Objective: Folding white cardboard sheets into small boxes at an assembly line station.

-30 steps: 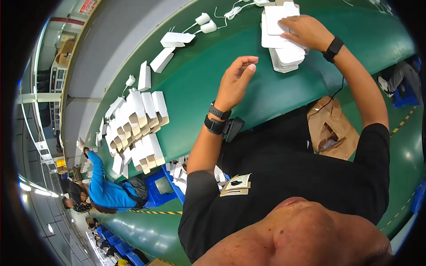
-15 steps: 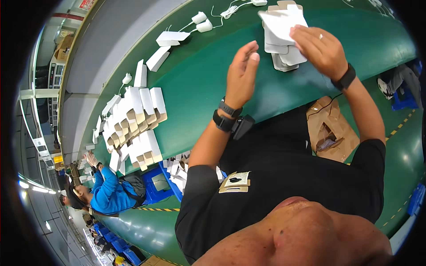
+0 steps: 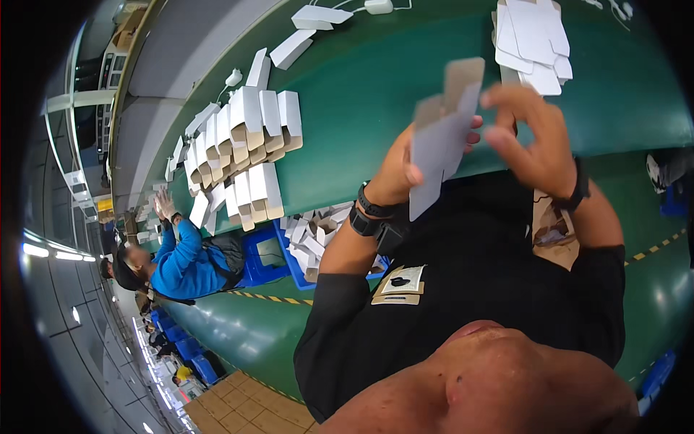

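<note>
My left hand (image 3: 394, 170) grips a flattened white carton (image 3: 439, 137) with grey-brown inner flaps, held upright above the table's near edge. Its fingers wrap behind the card, and a thumb shows on the near face. Just to the right, my right hand (image 3: 538, 141) is apart from the carton, its fingers curved, spread and slightly blurred, with nothing between them. Beyond it lies a stack of flat white cartons (image 3: 531, 36) on the green table (image 3: 354, 108). To the left stand several opened white boxes (image 3: 249, 119) in rows, their brown insides facing me.
White power adapters (image 3: 378, 6) with cables and loose boxes (image 3: 292, 48) line the table's far side. A blue bin (image 3: 288, 254) full of white boxes stands below the near edge. A co-worker in blue (image 3: 181, 253) is at far left; an open brown paper bag (image 3: 560, 246) lies below right.
A flat carton has come off the stack and is now in my left hand, nearer my body. My right hand has drawn back from the stack. The whole view has shifted left.
</note>
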A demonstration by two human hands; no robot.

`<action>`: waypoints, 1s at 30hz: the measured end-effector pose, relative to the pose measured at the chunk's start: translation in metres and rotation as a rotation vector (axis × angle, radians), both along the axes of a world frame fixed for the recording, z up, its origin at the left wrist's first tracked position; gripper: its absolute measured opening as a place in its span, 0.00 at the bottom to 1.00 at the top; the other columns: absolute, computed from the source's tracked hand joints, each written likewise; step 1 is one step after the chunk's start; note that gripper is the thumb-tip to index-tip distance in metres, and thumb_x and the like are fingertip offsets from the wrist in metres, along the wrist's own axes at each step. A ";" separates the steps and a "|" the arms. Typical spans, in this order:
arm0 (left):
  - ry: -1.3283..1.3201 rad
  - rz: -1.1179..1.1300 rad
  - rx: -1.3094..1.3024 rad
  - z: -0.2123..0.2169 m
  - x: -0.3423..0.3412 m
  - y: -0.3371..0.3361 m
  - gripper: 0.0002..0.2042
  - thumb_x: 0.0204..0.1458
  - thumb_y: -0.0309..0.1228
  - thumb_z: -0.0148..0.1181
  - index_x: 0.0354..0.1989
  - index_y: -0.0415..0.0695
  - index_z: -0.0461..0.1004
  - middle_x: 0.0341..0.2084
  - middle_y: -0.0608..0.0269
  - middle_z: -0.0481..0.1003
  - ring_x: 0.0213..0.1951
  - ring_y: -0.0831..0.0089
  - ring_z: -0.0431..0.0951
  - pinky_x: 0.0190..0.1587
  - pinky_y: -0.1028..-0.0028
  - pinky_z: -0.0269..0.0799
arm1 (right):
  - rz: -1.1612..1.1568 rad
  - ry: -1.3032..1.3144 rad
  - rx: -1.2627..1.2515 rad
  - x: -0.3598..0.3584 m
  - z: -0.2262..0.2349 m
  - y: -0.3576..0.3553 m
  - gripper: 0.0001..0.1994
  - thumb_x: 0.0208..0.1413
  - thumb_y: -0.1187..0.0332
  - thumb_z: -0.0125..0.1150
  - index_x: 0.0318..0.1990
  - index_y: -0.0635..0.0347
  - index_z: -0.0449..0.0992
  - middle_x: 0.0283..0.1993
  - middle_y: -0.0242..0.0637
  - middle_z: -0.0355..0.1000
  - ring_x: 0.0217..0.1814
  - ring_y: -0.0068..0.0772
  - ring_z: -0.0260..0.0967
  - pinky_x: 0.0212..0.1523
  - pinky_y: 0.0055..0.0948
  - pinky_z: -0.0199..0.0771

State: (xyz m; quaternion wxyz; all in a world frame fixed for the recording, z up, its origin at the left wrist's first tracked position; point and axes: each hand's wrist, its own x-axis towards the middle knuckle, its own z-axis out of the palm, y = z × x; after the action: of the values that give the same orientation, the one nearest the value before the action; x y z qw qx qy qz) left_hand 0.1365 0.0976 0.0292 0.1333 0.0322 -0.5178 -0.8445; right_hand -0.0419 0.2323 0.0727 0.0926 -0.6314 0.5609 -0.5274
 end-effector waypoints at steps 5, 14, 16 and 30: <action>-0.106 -0.079 -0.095 -0.006 0.012 -0.004 0.55 0.35 0.56 0.76 0.69 0.39 0.53 0.59 0.51 0.67 0.60 0.63 0.70 0.60 0.65 0.64 | 0.148 -0.057 0.423 -0.014 0.023 -0.018 0.13 0.53 0.59 0.68 0.38 0.55 0.73 0.12 0.29 0.62 0.12 0.23 0.56 0.18 0.27 0.51; 0.128 0.335 -0.200 0.005 0.008 0.012 0.45 0.54 0.40 0.64 0.72 0.51 0.35 0.59 0.43 0.65 0.57 0.57 0.72 0.58 0.60 0.68 | 0.099 -0.199 0.140 -0.002 -0.002 -0.011 0.20 0.51 0.65 0.71 0.51 0.56 0.75 0.40 0.36 0.75 0.36 0.22 0.71 0.33 0.21 0.70; 0.150 0.317 -0.358 0.000 0.009 0.007 0.35 0.59 0.39 0.57 0.70 0.48 0.44 0.57 0.45 0.67 0.54 0.61 0.73 0.54 0.63 0.71 | 0.108 -0.179 0.042 0.001 -0.010 -0.010 0.21 0.53 0.67 0.69 0.55 0.58 0.75 0.58 0.42 0.70 0.50 0.28 0.71 0.46 0.28 0.74; -0.031 0.253 -0.349 -0.012 0.017 0.014 0.41 0.58 0.32 0.58 0.71 0.49 0.32 0.53 0.43 0.68 0.52 0.61 0.72 0.54 0.63 0.69 | 0.209 -0.402 -0.016 0.013 -0.040 -0.018 0.07 0.58 0.71 0.64 0.40 0.64 0.80 0.43 0.39 0.78 0.45 0.34 0.76 0.50 0.30 0.76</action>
State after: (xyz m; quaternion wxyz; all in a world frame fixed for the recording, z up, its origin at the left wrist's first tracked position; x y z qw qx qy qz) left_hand 0.1535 0.1121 0.0173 0.2340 0.0865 -0.6500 -0.7179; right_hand -0.0290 0.2144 0.0327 0.2516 -0.5688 0.4586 -0.6347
